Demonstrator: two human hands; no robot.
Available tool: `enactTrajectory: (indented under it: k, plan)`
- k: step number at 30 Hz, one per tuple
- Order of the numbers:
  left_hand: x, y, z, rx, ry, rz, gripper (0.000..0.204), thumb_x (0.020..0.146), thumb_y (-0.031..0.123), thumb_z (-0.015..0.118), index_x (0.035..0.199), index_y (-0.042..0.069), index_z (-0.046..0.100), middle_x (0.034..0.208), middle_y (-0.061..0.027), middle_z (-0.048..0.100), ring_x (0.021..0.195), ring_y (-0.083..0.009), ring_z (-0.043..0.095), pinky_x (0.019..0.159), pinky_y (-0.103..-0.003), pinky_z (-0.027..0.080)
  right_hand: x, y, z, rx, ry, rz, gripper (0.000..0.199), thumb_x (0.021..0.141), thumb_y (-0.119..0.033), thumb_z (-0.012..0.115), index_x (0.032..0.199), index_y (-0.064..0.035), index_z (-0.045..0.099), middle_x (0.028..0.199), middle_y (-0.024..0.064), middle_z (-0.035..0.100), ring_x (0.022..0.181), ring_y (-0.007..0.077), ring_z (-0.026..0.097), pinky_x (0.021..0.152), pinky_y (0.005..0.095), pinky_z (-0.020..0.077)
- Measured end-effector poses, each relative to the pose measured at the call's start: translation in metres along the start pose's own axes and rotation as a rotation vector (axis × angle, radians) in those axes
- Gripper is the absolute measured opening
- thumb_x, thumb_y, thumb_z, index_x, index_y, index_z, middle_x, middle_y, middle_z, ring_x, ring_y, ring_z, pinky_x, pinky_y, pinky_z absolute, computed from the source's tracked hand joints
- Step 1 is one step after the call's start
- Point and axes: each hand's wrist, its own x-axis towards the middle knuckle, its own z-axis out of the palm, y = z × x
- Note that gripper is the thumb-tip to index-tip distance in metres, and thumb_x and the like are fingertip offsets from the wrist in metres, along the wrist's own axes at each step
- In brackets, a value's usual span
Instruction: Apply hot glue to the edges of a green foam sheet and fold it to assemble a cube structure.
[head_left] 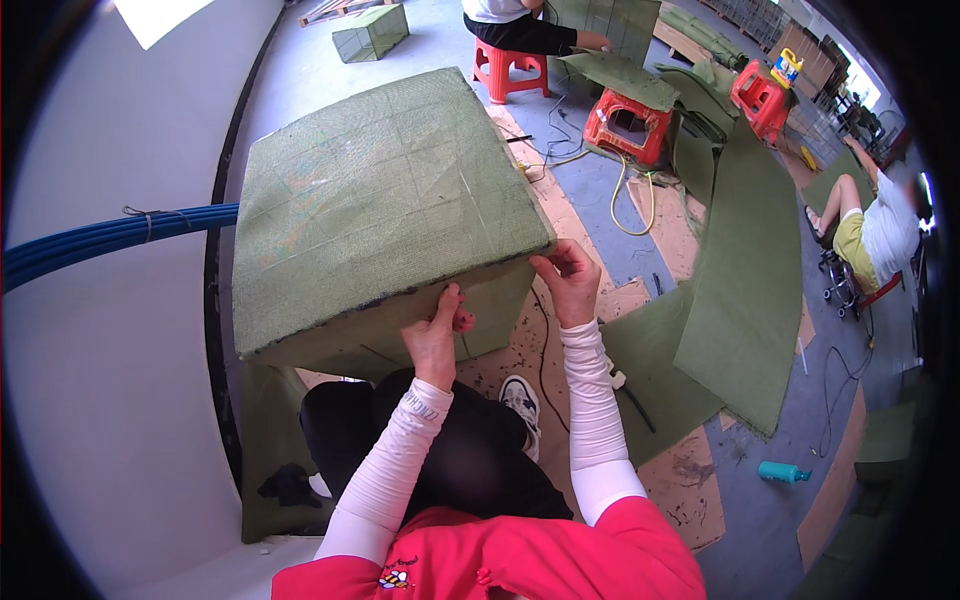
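Observation:
A large box covered in green mesh [380, 200] stands in front of me, with thin straight lines like a wire frame showing through the cover. Dark, rough material runs along its near top edge. At the right end of that edge, my right hand [572, 285] pinches the mesh at the corner between thumb and fingers. My left hand [436, 335] is closed, its thumb up near the middle of the same edge and its fingers curled before the front side. Whatever its fingers hold, if anything, is hidden. Both forearms wear white sleeves.
Blue tubes [120, 235] reach the box from the left wall. Green mesh sheets [745, 290] lie on the right, near a red stool [628, 128] and loose cables. A teal bottle [783, 472] lies on the floor. Two other people sit farther off, one behind the box, one at right.

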Motion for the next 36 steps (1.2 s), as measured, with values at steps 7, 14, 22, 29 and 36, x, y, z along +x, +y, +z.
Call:
enactTrajectory:
  k: [7, 14, 22, 29, 36]
  plan:
    - [-0.033, 0.012, -0.014, 0.459, -0.34, 0.206, 0.013, 0.077, 0.01, 0.07, 0.077, 0.0, 0.064, 0.062, -0.0063, 0.06, 0.053, -0.0142, 0.056, 0.053, -0.026, 0.045, 0.003, 0.001, -0.008, 0.009, 0.003, -0.002, 0.015, 0.075, 0.0, 0.071, 0.085, -0.0001, 0.06, 0.075, -0.0012, 0.061, 0.069, 0.0038, 0.056, 0.061, 0.0183, 0.046]
    - [0.014, 0.087, 0.015, 1.05, -0.392, 1.027, 0.024, 0.063, 0.006, 0.074, 0.084, 0.002, 0.065, 0.08, -0.0073, 0.055, 0.078, -0.0251, 0.054, 0.067, -0.034, 0.046, 0.001, -0.005, -0.006, -0.008, -0.012, 0.006, 0.015, 0.075, 0.002, 0.071, 0.085, 0.0002, 0.059, 0.073, -0.0019, 0.06, 0.067, 0.0033, 0.055, 0.06, 0.0178, 0.045]
    - [0.021, 0.07, 0.021, 1.118, -0.33, 1.12, 0.018, 0.064, 0.0, 0.069, 0.077, 0.002, 0.057, 0.077, -0.0075, 0.052, 0.076, -0.0258, 0.053, 0.066, -0.036, 0.045, 0.002, -0.001, -0.006, -0.012, -0.004, -0.017, 0.016, 0.074, 0.001, 0.072, 0.083, -0.0003, 0.059, 0.072, -0.0027, 0.058, 0.065, 0.0022, 0.053, 0.058, 0.0169, 0.0432]
    - [0.011, 0.082, 0.023, 1.273, -0.302, 1.11, 0.035, 0.06, 0.007, 0.074, 0.092, 0.002, 0.06, 0.087, -0.0086, 0.054, 0.084, -0.0261, 0.053, 0.073, -0.037, 0.045, -0.001, 0.001, -0.006, -0.034, -0.002, -0.005, 0.016, 0.074, 0.0, 0.072, 0.081, -0.0011, 0.058, 0.071, -0.003, 0.057, 0.063, 0.0016, 0.05, 0.056, 0.0167, 0.0414]
    - [0.006, 0.09, 0.032, 1.192, -0.324, 1.196, 0.062, 0.057, 0.017, 0.078, 0.113, -0.001, 0.056, 0.115, -0.0135, 0.056, 0.107, -0.0293, 0.053, 0.092, -0.039, 0.042, 0.003, -0.001, -0.006, -0.01, -0.011, -0.006, 0.016, 0.073, 0.002, 0.072, 0.081, -0.0006, 0.058, 0.072, -0.0024, 0.058, 0.066, 0.0029, 0.052, 0.059, 0.0178, 0.0438]
